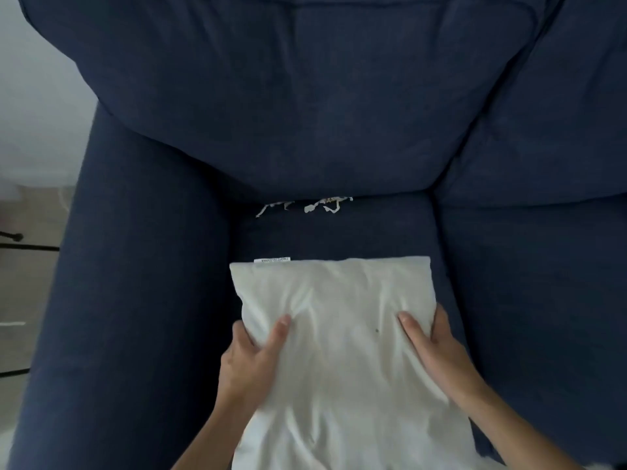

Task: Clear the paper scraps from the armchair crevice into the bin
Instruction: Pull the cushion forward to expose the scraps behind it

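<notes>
White paper scraps point(305, 205) lie in the crevice where the dark blue armchair's seat point(336, 235) meets its back cushion point(305, 113). A white pillow point(336, 334) rests on the front of the seat. My left hand point(252, 357) grips the pillow's left edge, thumb on top and fingers under it. My right hand point(437, 347) holds its right edge the same way. Both hands are well in front of the scraps. No bin is in view.
The left armrest point(129, 300) and a second blue seat cushion point(536, 283) flank the seat. Pale floor with thin black metal legs point(20, 245) shows at the far left.
</notes>
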Motion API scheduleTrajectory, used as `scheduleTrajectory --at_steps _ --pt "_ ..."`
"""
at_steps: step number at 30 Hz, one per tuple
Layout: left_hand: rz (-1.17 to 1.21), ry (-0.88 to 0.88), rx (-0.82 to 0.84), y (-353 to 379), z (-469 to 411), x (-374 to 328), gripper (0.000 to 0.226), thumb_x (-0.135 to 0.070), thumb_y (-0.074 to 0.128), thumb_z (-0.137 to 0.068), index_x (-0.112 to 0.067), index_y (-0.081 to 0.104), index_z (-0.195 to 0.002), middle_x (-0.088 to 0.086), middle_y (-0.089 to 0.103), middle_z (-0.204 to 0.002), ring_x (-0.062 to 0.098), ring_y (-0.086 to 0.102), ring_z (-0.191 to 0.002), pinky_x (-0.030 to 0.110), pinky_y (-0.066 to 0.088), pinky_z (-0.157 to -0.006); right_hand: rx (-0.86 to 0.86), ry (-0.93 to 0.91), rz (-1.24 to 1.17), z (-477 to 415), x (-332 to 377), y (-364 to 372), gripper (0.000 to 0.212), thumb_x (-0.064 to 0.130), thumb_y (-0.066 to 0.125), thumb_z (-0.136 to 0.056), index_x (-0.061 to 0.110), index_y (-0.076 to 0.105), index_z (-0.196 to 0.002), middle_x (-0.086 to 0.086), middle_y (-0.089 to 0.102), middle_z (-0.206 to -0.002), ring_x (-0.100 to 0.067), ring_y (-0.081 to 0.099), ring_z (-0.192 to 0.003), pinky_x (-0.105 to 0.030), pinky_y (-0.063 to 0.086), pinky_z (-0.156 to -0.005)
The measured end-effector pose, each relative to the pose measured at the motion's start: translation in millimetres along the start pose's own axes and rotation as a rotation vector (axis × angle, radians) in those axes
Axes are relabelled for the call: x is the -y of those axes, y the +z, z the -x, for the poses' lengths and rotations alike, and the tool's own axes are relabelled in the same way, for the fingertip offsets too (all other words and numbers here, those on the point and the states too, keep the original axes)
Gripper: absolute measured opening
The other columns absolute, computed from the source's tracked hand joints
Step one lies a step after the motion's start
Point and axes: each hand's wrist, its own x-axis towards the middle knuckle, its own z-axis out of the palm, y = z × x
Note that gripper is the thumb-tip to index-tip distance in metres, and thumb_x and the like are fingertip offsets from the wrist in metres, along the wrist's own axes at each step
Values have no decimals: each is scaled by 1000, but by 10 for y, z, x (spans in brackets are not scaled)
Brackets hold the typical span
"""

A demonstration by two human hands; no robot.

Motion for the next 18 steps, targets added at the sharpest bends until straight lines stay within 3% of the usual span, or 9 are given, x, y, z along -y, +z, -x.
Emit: scheduleTrajectory --at_steps 2,6,12,18 --pt "-64 -41 35 30 -85 225 61 -79 60 -73 -25 52 -102 -4 63 -100 16 62 -87 42 54 -82 10 72 63 0 -209 93 75 74 48 -88 43 24 -151 25 58 -118 -8 61 -100 -33 47 -86" --pt "-269 -83 144 64 -331 609 89 -88 51 -68 -18 47 -122 5 58 -114 26 58 -99 43 50 -90 14 166 199 -71 -547 237 79 73 46 -90 40 17 -156 8 57 -142 -27 61 -123 -44 46 -105" --pt "-283 -93 187 81 -457 805 98 -95 39 -66 -20 45 -130 6 55 -121 29 56 -110 46 48 -95 -14 202 256 -111 -604 349 78 73 45 -90 41 16 -156 6 59 -140 -31 60 -124 -42 46 -101" --pt "-297 -124 179 112 -405 794 88 -89 41 -72 -20 47 -124 5 55 -116 29 56 -108 44 47 -94 -41 217 287 -73 -582 366 74 67 45 -94 37 19 -156 6 57 -144 -31 59 -127 -39 44 -98"
